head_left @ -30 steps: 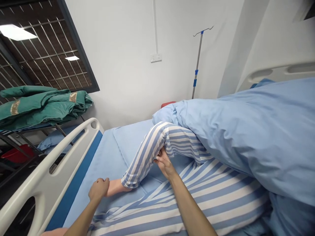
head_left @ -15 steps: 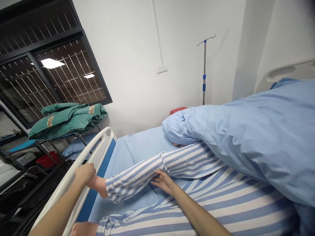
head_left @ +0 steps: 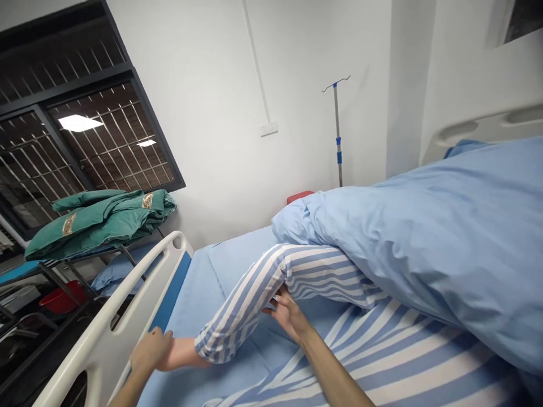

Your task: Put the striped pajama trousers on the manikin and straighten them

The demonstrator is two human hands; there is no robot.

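A bent leg in blue-and-white striped trousers (head_left: 250, 294) lies over the bed, its knee raised above the sheet. My left hand (head_left: 153, 349) is closed round the foot at the leg's end, hiding most of it. The bare ankle (head_left: 184, 353) shows between my hand and the trouser cuff. Behind the knee, my right hand (head_left: 291, 316) cups the leg from below, some fingers apart and the tips partly hidden by cloth. The other striped trouser leg (head_left: 382, 350) lies nearer to me, stretched along the bed. A light blue quilt (head_left: 403, 237) covers the upper body.
The white bed end board (head_left: 110, 311) stands close beside my left hand. Folded green bedding (head_left: 102, 217) rests on a rack under the barred window. A drip stand (head_left: 338, 130) rises beyond the bed, and a red bucket (head_left: 63, 297) sits low at left.
The knee has risen and bends more sharply, with my right hand beneath it. My left hand and the foot have moved lower in view and slightly right. The view has shifted.
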